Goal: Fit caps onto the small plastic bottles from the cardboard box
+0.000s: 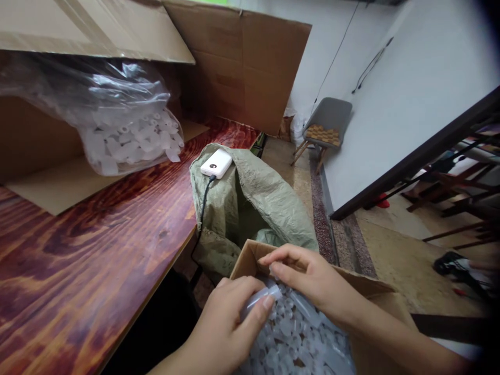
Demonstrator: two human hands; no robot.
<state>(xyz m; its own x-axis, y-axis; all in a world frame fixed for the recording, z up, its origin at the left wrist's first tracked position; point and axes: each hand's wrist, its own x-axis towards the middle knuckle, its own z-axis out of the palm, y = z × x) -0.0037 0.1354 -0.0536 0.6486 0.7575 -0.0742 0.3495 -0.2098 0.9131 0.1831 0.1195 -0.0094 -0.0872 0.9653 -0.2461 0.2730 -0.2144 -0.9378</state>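
My left hand [230,315] is closed around a translucent plastic tube [262,301], whose near end is hidden in the palm. To its right, my right hand [302,271] has thumb and fingertips drawn together. A small clear bit shows at those fingertips, too small to name. Both hands are over an open cardboard box [380,291]. Inside it, a clear plastic bag [336,338] holds many small translucent plastic pieces [287,333], just below the hands.
A wood-grain table [128,245] carries a large open carton [242,62] with a clear bag of white plastic tubes [133,138]. A white power bank [216,163] with a black cable rests on a green woven sack [273,192]. Behind stands a grey chair [332,117].
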